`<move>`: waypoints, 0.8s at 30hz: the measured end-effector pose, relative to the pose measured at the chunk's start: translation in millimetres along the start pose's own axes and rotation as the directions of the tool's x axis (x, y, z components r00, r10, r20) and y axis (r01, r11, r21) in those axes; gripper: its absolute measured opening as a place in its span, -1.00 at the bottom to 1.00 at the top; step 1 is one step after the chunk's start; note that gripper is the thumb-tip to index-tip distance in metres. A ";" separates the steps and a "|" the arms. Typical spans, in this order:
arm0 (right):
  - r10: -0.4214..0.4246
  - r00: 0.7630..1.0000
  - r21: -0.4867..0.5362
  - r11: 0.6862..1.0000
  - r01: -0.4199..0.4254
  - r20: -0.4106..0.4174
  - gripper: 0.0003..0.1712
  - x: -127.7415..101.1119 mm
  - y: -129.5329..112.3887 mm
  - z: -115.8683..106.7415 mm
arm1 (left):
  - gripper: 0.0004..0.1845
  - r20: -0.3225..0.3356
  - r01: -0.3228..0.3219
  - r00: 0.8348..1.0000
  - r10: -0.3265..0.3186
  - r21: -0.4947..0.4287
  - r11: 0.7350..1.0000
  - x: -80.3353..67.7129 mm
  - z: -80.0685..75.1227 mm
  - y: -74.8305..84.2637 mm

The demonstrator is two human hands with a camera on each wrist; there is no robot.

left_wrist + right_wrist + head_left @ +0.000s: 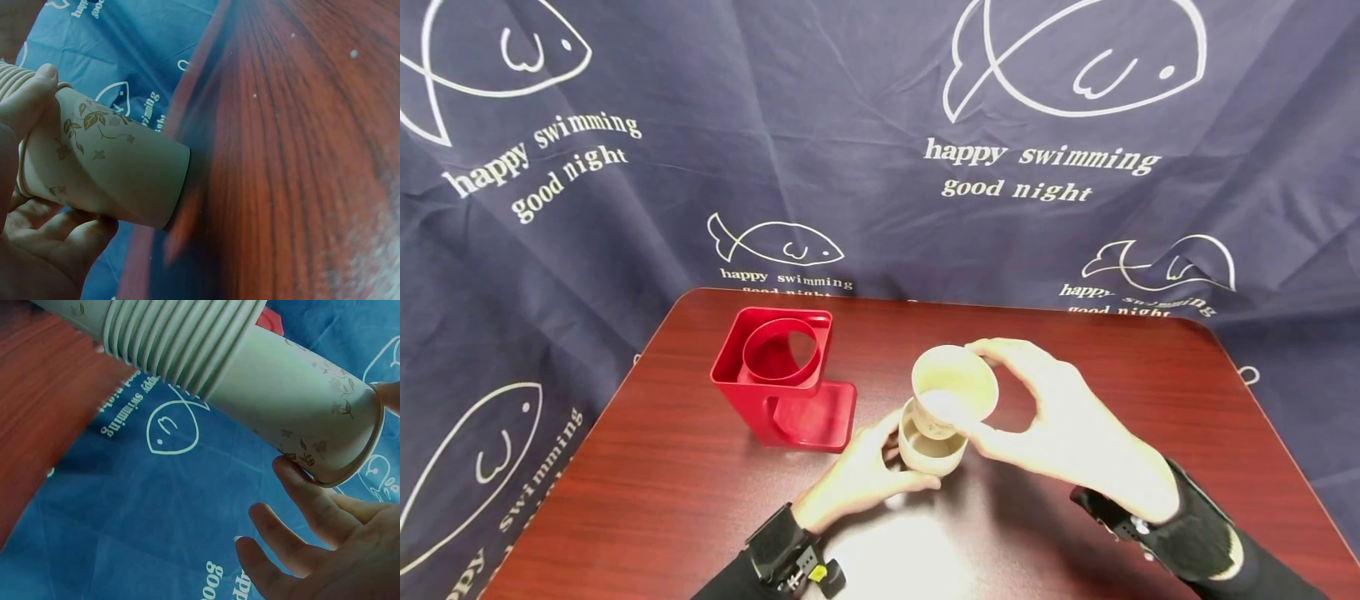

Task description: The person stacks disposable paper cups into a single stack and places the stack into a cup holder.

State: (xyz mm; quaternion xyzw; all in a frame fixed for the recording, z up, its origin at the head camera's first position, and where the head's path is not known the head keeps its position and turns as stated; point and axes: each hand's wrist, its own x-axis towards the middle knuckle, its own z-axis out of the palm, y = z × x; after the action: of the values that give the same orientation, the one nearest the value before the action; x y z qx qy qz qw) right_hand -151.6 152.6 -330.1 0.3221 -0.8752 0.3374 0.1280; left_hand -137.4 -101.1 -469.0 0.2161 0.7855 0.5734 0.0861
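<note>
Over dark wood table (670, 467), both hands grip cup stack (942, 412), its long axis tilted, mouth facing up.

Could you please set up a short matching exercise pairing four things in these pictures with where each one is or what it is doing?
Things:
1. red holder
2. stack of paper cups
3. top cup
4. dark cloth with fish

States:
a. hangs behind the table
b. gripped low down by the left hand
c. stands apart on the table, left of both hands
d. pinched at its rim by the right hand

Pairs: 1-c, 2-b, 3-d, 4-a
</note>
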 end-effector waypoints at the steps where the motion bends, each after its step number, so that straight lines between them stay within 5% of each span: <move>1: -0.013 1.000 0.000 1.000 0.013 0.002 -0.10 0.1 -0.1 1.4 | -0.14 0.000 -0.001 1.000 0.001 0.012 1.000 0.1 -0.3 -0.1; 14: -0.064 0.997 -0.022 0.998 0.065 0.048 -0.20 -7.2 7.9 21.1 | -0.22 -0.012 -0.028 1.000 0.028 0.041 0.999 -1.1 0.7 -2.0; 24: -0.029 0.993 -0.016 0.999 0.031 0.117 -0.23 -13.4 12.9 32.3 | -0.21 -0.016 0.019 1.000 -0.019 -0.041 0.999 -1.6 1.4 -0.3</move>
State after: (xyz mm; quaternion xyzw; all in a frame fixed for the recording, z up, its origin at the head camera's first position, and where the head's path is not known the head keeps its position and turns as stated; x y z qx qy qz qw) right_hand -150.1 144.5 -366.5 0.3533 -0.8792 0.3082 0.0848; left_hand -135.5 -100.7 -470.0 0.2023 0.7765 0.5901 0.0895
